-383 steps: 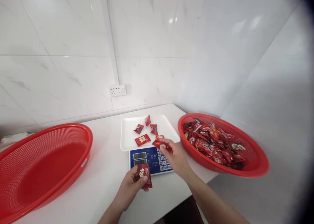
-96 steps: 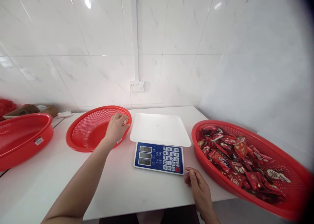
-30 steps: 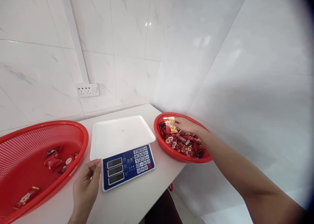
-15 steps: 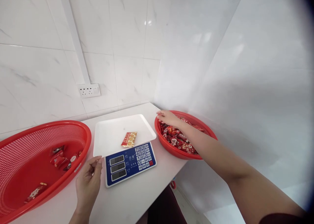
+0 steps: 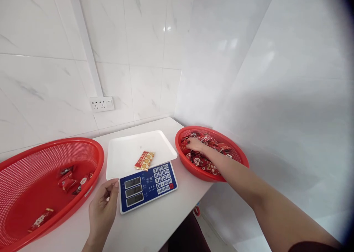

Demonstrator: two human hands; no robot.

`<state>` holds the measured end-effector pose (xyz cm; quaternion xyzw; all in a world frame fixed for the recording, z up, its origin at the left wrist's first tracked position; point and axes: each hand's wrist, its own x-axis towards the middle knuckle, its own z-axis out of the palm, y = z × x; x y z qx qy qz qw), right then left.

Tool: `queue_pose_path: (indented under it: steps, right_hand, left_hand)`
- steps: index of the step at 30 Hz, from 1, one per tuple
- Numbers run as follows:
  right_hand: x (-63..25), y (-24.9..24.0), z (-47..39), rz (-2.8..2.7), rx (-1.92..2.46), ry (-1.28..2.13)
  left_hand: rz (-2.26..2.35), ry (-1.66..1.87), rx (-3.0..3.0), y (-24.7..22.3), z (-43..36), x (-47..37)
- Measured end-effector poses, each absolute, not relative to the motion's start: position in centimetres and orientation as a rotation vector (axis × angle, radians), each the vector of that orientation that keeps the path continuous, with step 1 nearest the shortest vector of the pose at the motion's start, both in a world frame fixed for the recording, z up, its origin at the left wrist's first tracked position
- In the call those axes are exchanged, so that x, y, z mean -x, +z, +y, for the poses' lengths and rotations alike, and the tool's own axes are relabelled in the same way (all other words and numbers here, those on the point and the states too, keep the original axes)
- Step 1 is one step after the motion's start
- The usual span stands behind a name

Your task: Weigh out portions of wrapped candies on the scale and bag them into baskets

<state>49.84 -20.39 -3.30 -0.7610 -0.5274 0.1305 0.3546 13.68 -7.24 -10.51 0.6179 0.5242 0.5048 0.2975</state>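
While the right arm stretches out to a red plastic basket (image 5: 190, 168), the right hand (image 5: 195, 144) dips down among its many red-wrapped packets (image 5: 199, 161); whether it grips one cannot be told. The left hand (image 5: 104, 204) is narrow, fingers curled and thumb near the forefinger, just beside a digital scale (image 5: 151, 187); any pinched item is unclear. On the scale's white tray (image 5: 123, 152) lies one red-and-yellow packet (image 5: 145, 160). Leftward on the white surface (image 5: 143, 226), a second red basket (image 5: 33, 189) holds several scattered red packets (image 5: 66, 182)
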Motion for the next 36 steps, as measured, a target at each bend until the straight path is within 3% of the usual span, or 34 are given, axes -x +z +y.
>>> queue_pose_path:
  steps: [8,16,27,36]
  right_hand:
    - [-53.1,-2.3,-7.8,-1.283,2.129,0.332]
    - [-51.9,-1.1,-6.3,-1.255,1.959,0.32]
    - [-40.3,-2.6,-1.1,-1.178,1.488,0.949]
    - [-42.5,-1.6,-1.5,-0.992,1.455,1.012]
  left_hand:
    - [1.393,1.34,-1.66,-10.2,-7.4,-13.8]
    - [1.303,1.389,-1.689,-10.2,-7.5,-14.0]
    - [1.296,1.382,-1.639,-10.1,-7.6,-13.8]
    - [1.301,1.382,-1.674,-9.8,-7.7,-13.9]
